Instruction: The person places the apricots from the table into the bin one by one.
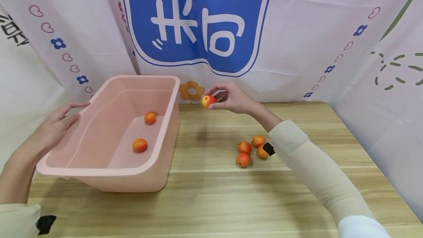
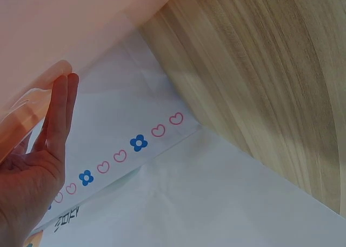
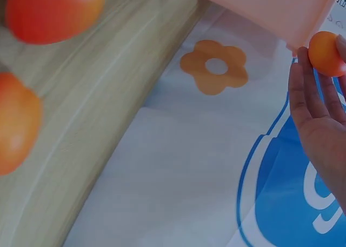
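Note:
My right hand (image 1: 234, 99) pinches a small round orange-red fruit (image 1: 207, 101) between thumb and fingertips, raised over the back of the table, just right of the tub. In the right wrist view that fruit (image 3: 323, 53) shows at the right edge, part of it behind the thumb. A pink plastic tub (image 1: 114, 172) stands on the left, with two similar fruits, one farther back (image 1: 150, 118) and one nearer (image 1: 140, 145), on its floor. My left hand (image 1: 53, 129) grips the tub's left rim, its fingers straight along the outer wall in the left wrist view.
Several more orange-red fruits (image 1: 243, 159) lie clustered on the wooden table (image 1: 211, 201), under my right forearm. A white printed cloth (image 1: 284, 47) with a blue panel hangs behind the table, and white cloth also borders both sides.

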`<control>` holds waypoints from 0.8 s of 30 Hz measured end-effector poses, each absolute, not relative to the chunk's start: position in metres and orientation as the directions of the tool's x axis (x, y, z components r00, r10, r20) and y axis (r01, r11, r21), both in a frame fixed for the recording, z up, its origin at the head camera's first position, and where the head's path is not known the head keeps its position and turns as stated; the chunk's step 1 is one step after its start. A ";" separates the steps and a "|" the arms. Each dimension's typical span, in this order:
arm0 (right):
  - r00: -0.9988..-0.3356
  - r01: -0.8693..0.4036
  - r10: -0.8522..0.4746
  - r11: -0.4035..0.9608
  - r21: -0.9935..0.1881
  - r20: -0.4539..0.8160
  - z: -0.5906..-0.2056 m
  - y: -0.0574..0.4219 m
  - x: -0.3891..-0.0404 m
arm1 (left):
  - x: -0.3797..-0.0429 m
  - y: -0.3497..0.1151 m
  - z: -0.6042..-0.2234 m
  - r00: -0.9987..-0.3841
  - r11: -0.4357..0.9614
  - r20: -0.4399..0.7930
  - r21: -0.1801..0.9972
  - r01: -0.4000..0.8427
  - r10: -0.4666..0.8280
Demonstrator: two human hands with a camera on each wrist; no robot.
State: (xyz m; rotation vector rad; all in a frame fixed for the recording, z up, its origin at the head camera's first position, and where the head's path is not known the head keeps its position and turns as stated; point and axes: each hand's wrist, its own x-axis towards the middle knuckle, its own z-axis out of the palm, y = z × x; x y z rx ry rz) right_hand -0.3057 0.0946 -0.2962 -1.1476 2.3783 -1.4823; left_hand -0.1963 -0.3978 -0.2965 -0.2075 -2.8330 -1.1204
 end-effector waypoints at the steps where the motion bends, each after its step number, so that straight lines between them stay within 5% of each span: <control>1: -0.706 -0.543 -0.648 0.238 -0.805 0.285 -0.294 0.092 -0.305 | -0.196 -0.398 -0.296 -0.988 0.719 0.127 0.677 0.154 0.092; 24: -0.680 -0.594 -0.647 0.209 -0.777 0.346 -0.247 0.020 -0.304 | -0.196 -0.398 -0.296 -0.987 0.733 0.135 0.662 0.154 0.085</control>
